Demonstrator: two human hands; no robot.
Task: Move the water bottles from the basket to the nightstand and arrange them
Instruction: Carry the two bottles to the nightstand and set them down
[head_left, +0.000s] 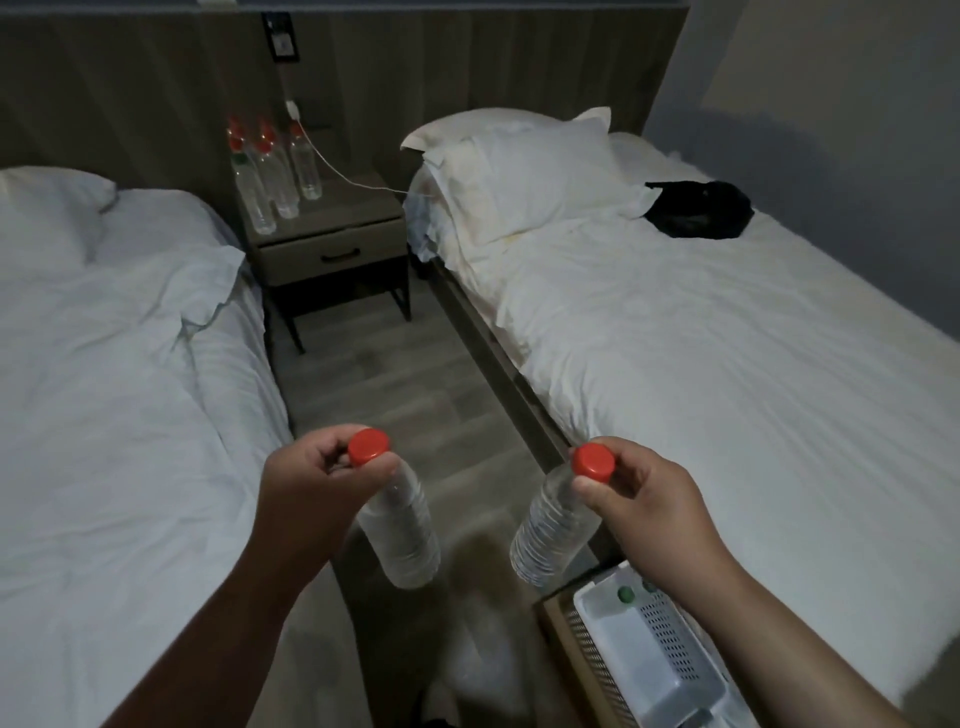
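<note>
My left hand (306, 473) grips a clear water bottle (402, 530) by its red-capped neck, the bottle hanging above the floor. My right hand (639, 499) holds a second clear bottle (545, 525) the same way, red cap up. The white perforated basket (670, 670) sits at the lower right, under my right forearm, with a green cap (625, 594) showing inside. The nightstand (337, 228) stands far ahead between the two beds. Several clear bottles (280, 176) with red caps stand on its left half.
A bed with white sheets (114, 364) lies on the left, another (701, 338) on the right with a pillow (524, 171) and a black item (701, 208). A white charger cable (353, 176) runs from the wall over the nightstand. Wooden floor (384, 384) forms a narrow aisle.
</note>
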